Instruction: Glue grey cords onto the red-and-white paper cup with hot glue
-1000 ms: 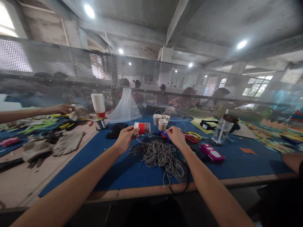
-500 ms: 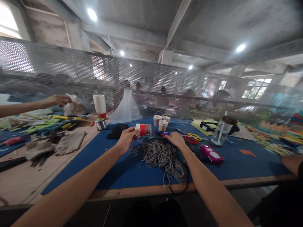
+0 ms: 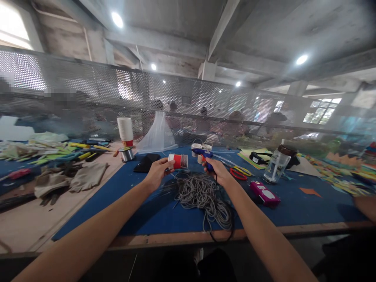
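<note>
My left hand is closed around a red and white paper cup, which lies sideways with its grey, cord-wrapped end toward the right. In my right hand is a blue glue gun with an orange trigger, raised off the table, its nozzle pointing left. A tangled heap of grey cord lies on the blue mat below both hands. Behind the glue gun stand small cups with thin handles, partly hidden by it.
Red and yellow scissors, a magenta box and a clear bottle are on the right. At left are a black phone, a tin, stacked paper cups and gloves. A mesh panel stands behind.
My right hand has lifted the glue gun off the mat, up in front of the small cups. The left hand holds the cup nearly still. Another person's hand at left has gone from view.
</note>
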Demonstrator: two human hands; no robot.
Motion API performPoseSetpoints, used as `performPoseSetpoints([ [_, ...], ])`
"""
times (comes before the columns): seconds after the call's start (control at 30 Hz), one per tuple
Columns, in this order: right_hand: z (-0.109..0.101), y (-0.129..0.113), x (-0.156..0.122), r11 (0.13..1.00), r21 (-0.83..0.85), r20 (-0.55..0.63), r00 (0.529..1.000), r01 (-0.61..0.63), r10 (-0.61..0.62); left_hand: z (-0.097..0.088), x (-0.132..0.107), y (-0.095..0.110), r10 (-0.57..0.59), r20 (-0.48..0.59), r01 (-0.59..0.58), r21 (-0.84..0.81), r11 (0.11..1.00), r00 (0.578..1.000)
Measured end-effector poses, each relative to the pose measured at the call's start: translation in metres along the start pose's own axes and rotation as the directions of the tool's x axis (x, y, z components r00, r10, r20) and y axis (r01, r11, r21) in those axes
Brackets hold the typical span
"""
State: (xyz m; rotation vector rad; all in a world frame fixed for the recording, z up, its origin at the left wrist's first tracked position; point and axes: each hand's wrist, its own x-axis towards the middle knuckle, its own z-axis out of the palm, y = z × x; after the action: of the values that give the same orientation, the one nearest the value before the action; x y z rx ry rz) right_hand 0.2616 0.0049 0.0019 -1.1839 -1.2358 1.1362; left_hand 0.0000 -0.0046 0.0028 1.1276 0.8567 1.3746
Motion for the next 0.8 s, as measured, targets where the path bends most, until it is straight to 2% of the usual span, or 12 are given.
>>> performPoseSetpoints([
  [0.07,0.006,-0.001,-0.003,0.989,0.126,0.042,0.995,0.081,-0.087,0.0,0.001,0.0,-0.003,-0.014,0.003,-0.002,1.0,1.0],
  [0.13,0.014,-0.002,-0.006,0.97,0.104,0.005,0.975,0.22,-0.221,-0.001,0.001,0.0,-0.004,-0.025,0.004,-0.003,1.0,1.0],
  [0.2,0.022,-0.003,-0.011,0.922,-0.018,-0.07,0.92,0.386,-0.386,-0.001,0.002,0.0,-0.005,-0.03,0.004,-0.005,1.0,1.0],
  [0.27,0.027,-0.003,-0.016,0.859,-0.18,-0.084,0.862,0.48,-0.5,-0.001,0.002,0.0,-0.008,-0.031,0.008,-0.007,1.0,0.999],
  [0.37,0.03,-0.003,-0.022,0.751,-0.401,-0.076,0.797,0.525,-0.598,-0.001,0.001,0.0,-0.011,-0.038,0.01,-0.009,1.0,0.999],
  [0.43,0.031,-0.003,-0.025,0.702,-0.481,-0.059,0.779,0.525,-0.624,0.0,0.001,0.0,-0.017,-0.052,0.016,-0.01,1.0,0.999],
  [0.5,0.032,-0.004,-0.027,0.692,-0.492,-0.046,0.778,0.528,-0.626,0.0,0.001,0.0,-0.02,-0.062,0.019,-0.01,1.0,0.998],
  [0.63,0.034,-0.006,-0.026,0.727,-0.445,-0.047,0.797,0.523,-0.602,0.0,0.001,0.001,-0.01,-0.057,0.01,-0.004,1.0,0.998],
  [0.8,0.035,-0.008,-0.026,0.802,-0.421,-0.045,0.874,0.423,-0.485,0.0,0.0,0.001,-0.02,-0.055,0.02,-0.003,1.0,0.998],
])
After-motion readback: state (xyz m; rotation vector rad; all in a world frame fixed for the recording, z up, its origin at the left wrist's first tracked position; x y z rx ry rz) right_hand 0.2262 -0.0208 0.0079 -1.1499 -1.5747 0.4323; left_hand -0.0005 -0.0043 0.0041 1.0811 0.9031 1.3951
